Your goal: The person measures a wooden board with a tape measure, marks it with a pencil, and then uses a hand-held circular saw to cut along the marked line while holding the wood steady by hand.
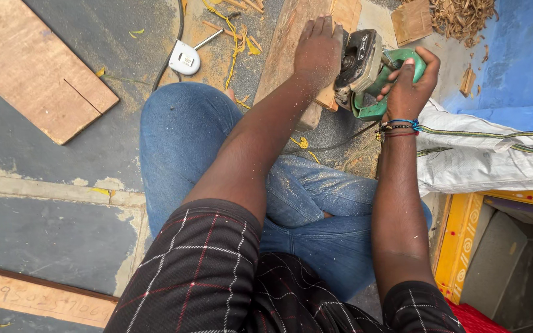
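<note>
Nearby: tape measure (184, 58), wood scraps (464, 15), white sack (476, 157).

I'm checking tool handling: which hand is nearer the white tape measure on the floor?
Left. The left hand presses the wooden block, right of the tape measure; the right hand grips the green power tool farther right.

One head camera looks steeply down from close above the right hand (407, 83) gripping the saw (371, 68), with the knees below the grip.
</note>
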